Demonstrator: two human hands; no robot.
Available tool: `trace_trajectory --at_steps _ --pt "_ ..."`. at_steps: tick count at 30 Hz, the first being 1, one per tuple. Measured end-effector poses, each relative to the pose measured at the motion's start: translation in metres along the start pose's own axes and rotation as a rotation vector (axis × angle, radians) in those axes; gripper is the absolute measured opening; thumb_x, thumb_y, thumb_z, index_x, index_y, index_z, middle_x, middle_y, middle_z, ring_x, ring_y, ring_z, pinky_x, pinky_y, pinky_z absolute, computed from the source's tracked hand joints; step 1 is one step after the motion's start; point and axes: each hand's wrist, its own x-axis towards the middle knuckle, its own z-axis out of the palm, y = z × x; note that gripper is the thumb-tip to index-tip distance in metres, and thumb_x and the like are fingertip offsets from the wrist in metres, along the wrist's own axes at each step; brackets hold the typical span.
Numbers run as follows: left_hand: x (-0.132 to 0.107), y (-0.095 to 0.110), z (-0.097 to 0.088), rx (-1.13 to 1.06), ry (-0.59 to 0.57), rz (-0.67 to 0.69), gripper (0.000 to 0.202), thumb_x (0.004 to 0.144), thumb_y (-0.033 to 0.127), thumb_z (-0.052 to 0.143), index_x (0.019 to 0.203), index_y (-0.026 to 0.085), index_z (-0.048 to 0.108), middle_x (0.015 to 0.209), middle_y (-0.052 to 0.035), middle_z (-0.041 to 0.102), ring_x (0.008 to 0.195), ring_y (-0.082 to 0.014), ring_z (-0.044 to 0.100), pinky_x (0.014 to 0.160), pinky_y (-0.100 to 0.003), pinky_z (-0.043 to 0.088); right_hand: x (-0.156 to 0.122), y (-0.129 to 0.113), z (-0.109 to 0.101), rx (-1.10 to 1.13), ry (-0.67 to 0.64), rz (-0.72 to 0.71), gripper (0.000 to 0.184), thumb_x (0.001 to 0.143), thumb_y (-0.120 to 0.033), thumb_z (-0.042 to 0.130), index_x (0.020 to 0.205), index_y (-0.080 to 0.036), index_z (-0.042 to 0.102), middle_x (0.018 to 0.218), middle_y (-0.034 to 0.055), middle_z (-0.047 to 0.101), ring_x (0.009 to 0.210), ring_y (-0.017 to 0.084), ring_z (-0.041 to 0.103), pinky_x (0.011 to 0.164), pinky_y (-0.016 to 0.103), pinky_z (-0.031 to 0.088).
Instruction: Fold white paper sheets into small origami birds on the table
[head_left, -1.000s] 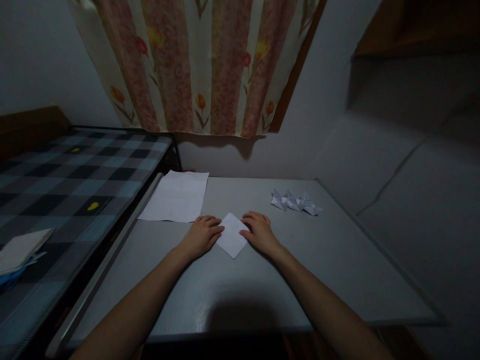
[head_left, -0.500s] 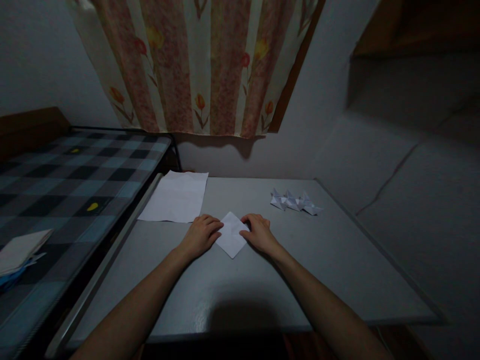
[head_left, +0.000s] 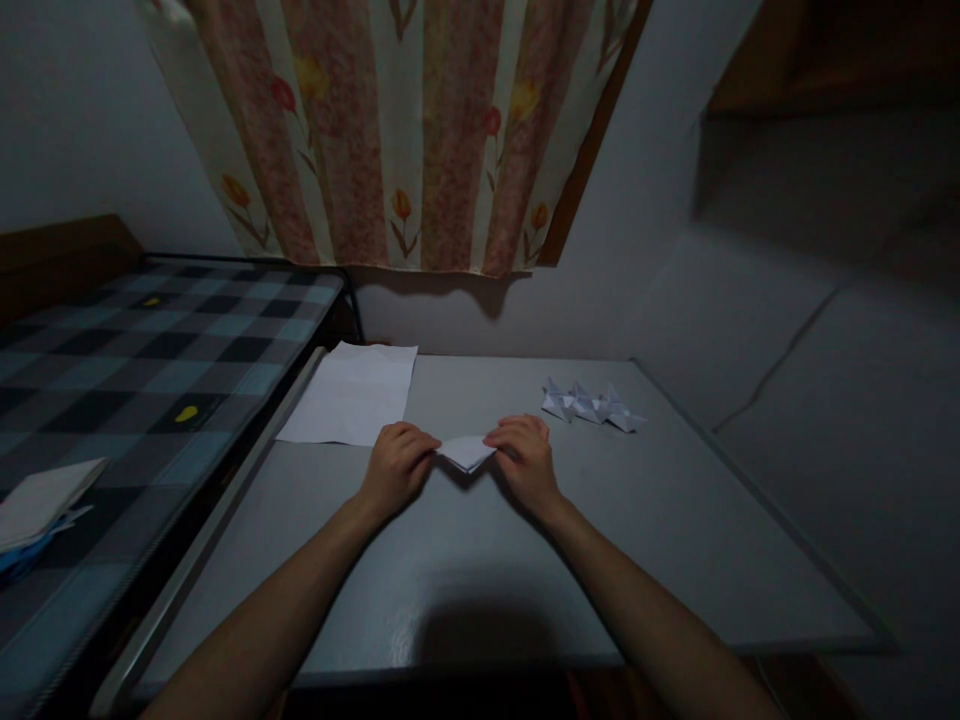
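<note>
A small folded white paper (head_left: 466, 453) is raised a little off the grey table (head_left: 660, 520), its point hanging down. My left hand (head_left: 395, 466) pinches its left corner and my right hand (head_left: 526, 460) pinches its right corner, fingers curled on both. A flat white sheet (head_left: 352, 393) lies just beyond my left hand. A row of small folded paper figures (head_left: 591, 405) sits behind and to the right of my right hand.
A bed with a checked blue and black cover (head_left: 135, 360) runs along the table's left edge, with folded papers (head_left: 41, 497) on it. A flowered curtain (head_left: 405, 130) hangs on the wall behind. The grey wall stands close on the right.
The paper lay flat as a diamond under my fingertips. Now both hands have closed on its side corners and lifted it, so it shows edge-on as a narrow triangle.
</note>
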Motion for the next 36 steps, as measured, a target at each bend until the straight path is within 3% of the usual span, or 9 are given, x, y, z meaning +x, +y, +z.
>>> trace_trajectory --at_steps 3,5,7,13,16,22,26,30,36 --pt "-0.001 0.001 -0.001 0.007 0.172 0.065 0.017 0.087 0.017 0.052 0.087 0.023 0.068 0.09 -0.0047 0.069 0.091 -0.02 0.055 0.084 -0.039 0.042 -0.001 0.003 -0.002 0.001 0.099 -0.141 0.014 0.082 -0.02 0.06 0.075 -0.027 0.069 0.089 -0.0003 0.072 0.102 0.022 0.057 0.102 0.046 0.025" --pt "-0.002 0.0 0.0 0.007 0.21 0.091 0.015 0.085 0.017 0.055 0.084 0.024 0.068 0.091 -0.0039 0.069 0.092 -0.0201 0.054 0.084 -0.039 0.042 -0.001 0.006 -0.002 0.004 0.112 -0.208 0.013 0.08 -0.018 0.062 0.075 -0.027 0.069 0.09 -0.0013 0.072 0.1 0.022 0.057 0.101 0.046 0.026" --pt "-0.002 -0.002 0.002 0.018 0.142 0.109 0.012 0.083 0.017 0.058 0.082 0.023 0.068 0.092 -0.0037 0.069 0.092 -0.0208 0.054 0.084 -0.04 0.042 -0.001 0.01 0.0 -0.002 0.047 -0.229 0.014 0.079 -0.015 0.062 0.077 -0.027 0.07 0.092 -0.0014 0.073 0.1 0.021 0.058 0.1 0.046 0.026" --pt "-0.001 -0.005 0.007 0.071 -0.233 0.09 0.016 0.08 0.011 0.057 0.082 0.022 0.068 0.092 -0.0032 0.068 0.091 -0.0215 0.053 0.078 -0.038 0.041 -0.006 0.018 0.009 -0.04 -0.289 -0.173 0.023 0.075 -0.006 0.058 0.081 -0.025 0.07 0.098 0.0012 0.073 0.103 0.021 0.058 0.104 0.052 0.018" --pt "0.001 0.0 0.003 0.11 -0.333 0.068 0.016 0.08 0.011 0.055 0.084 0.021 0.067 0.091 -0.004 0.067 0.093 -0.0225 0.052 0.08 -0.039 0.04 -0.007 0.016 0.009 -0.03 -0.354 -0.121 0.026 0.075 -0.003 0.054 0.083 -0.023 0.07 0.1 0.0025 0.072 0.103 0.02 0.059 0.106 0.052 0.016" --pt "0.006 0.014 -0.002 0.142 -0.412 0.039 0.021 0.091 0.027 0.048 0.102 0.02 0.064 0.102 -0.0063 0.063 0.096 -0.0227 0.052 0.084 -0.039 0.039 -0.005 0.006 0.007 -0.048 -0.391 -0.109 0.025 0.079 -0.006 0.051 0.093 -0.019 0.067 0.103 0.0063 0.07 0.102 0.019 0.06 0.105 0.046 0.024" --pt "0.008 0.018 0.0 0.167 -0.443 0.047 0.034 0.092 0.041 0.046 0.117 0.021 0.057 0.118 -0.007 0.06 0.103 -0.0251 0.049 0.086 -0.041 0.039 -0.005 0.001 0.007 -0.129 -0.43 -0.182 0.025 0.088 -0.019 0.051 0.109 -0.022 0.065 0.123 0.0094 0.062 0.117 0.022 0.052 0.104 0.047 0.027" --pt "0.009 0.019 0.001 0.184 -0.471 0.05 0.033 0.092 0.042 0.046 0.116 0.021 0.056 0.126 -0.0061 0.058 0.105 -0.0255 0.049 0.087 -0.042 0.038 -0.004 -0.003 0.006 -0.257 -0.452 -0.217 0.031 0.093 -0.031 0.049 0.12 -0.022 0.06 0.131 0.011 0.056 0.125 0.027 0.045 0.105 0.051 0.026" --pt "0.01 0.018 0.002 0.18 -0.497 0.043 0.028 0.091 0.041 0.047 0.107 0.021 0.057 0.135 -0.0046 0.053 0.113 -0.027 0.047 0.093 -0.044 0.037 -0.002 -0.009 0.005 -0.354 -0.409 -0.222 0.034 0.092 -0.034 0.05 0.123 -0.021 0.058 0.132 0.0098 0.056 0.125 0.028 0.044 0.108 0.053 0.022"
